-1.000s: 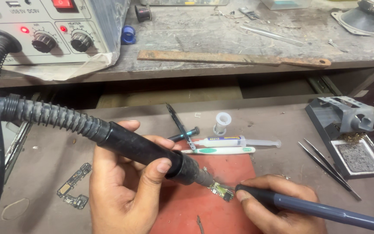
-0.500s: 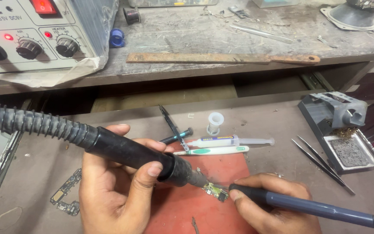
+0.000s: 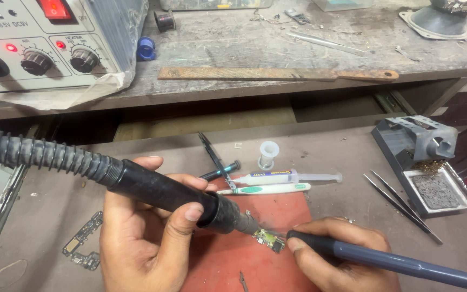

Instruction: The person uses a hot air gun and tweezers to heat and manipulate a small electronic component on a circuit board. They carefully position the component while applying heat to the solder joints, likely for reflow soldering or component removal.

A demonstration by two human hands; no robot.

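Green-and-gold board [image 3: 268, 240] sits low centre of the frame on a red mat [image 3: 277, 211], flat so both tools can reach it. Hot-air wand [image 3: 163, 190] comes in from the left, nozzle tilted down just beside the board; left hand [image 3: 141, 238] wraps its black body, thumb on top to steady it. Right hand [image 3: 341, 259] pinches a grey iron [image 3: 385, 261] like a pen, tip touching the board, hand low near the mat (looks braced, can't confirm). Syringe [image 3: 293, 177] and toothbrush [image 3: 266, 189] lie above the mat. Tweezers [image 3: 401, 203] right. Station [image 3: 49, 43] upper left, lamps lit.
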